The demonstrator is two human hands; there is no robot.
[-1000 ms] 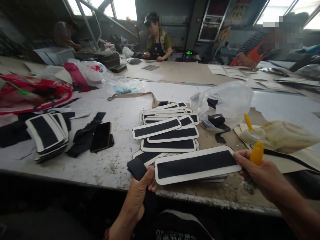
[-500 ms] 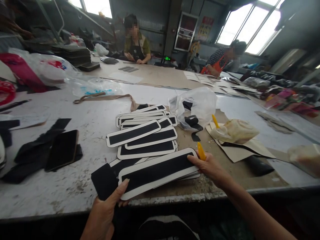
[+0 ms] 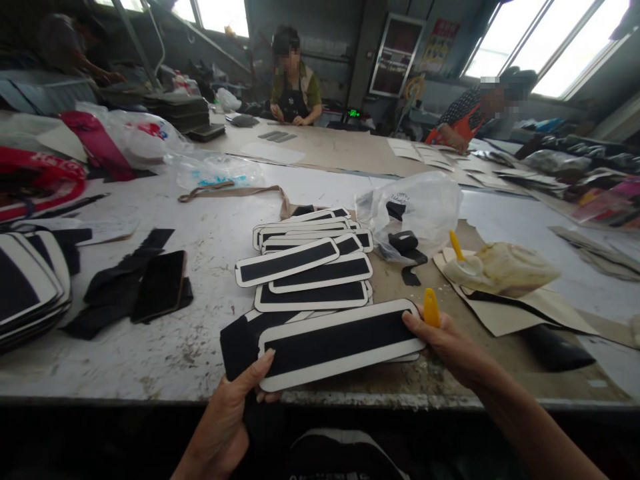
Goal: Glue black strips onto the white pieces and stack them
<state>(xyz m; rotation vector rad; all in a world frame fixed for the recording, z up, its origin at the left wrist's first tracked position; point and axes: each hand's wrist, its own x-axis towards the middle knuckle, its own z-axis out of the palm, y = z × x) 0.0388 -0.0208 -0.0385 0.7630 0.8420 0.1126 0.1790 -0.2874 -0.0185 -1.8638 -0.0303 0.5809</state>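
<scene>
A long white panel with rounded ends and a black strip (image 3: 340,343) along its middle is held at the table's front edge. My left hand (image 3: 227,410) pinches its left end, thumb on top and fingers beneath. At the right end my right hand (image 3: 450,340) grips the panel, thumb on the black face. A yellow handle-like piece (image 3: 431,308) sticks up from that same hand; its other end is hidden. Just beyond lies a loose pile of similar black-and-white panels (image 3: 320,272). A black fabric piece (image 3: 235,347) shows beside my left hand.
To the left are a phone (image 3: 159,287) on dark cloth strips and a stack of larger panels (image 3: 30,280). On the right, a cut-open plastic bottle (image 3: 510,267) holds a yellow stick. A clear bag (image 3: 435,200) stands behind the pile. Co-workers (image 3: 295,93) are across the table.
The view has turned left, so the scene sits further right and more of the left stack shows. Both hands still hold the same panel, at nearly the same tilt.
</scene>
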